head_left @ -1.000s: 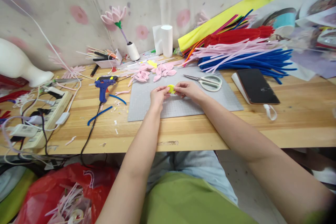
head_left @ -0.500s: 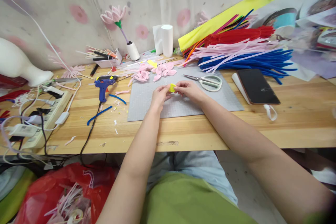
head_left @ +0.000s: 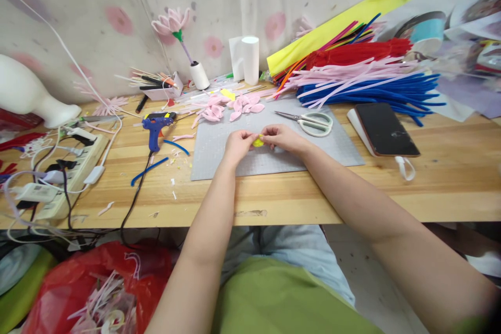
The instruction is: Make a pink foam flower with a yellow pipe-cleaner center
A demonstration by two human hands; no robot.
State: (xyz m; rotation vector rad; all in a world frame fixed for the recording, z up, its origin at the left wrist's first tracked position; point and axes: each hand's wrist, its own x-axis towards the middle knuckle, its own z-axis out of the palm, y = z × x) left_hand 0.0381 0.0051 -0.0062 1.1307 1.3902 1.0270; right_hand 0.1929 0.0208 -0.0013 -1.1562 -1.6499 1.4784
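1. Since prev frame: both hands + yellow piece moved a bit lower, i.e. closer to person, & piece now more covered by fingers
2. L hand: thumb & fingers pinching L edge of yellow piece
3. R hand: fingertips pinching R edge of same piece, so it sits btwn the 2 hands, over the grey mat; can't tell if it touches mat
4. Pink petals at mat's back edge, beyond hands, w/ yellow scrap by them
5. Scissors on mat, just beyond R hand, blade tips pointing L
6. Blue glue gun on wooden surface, L of mat; 2 blue strips near it
7. Phone R of mat, near blue stem bundle
8. Pink flower upright in white holder, back of surface
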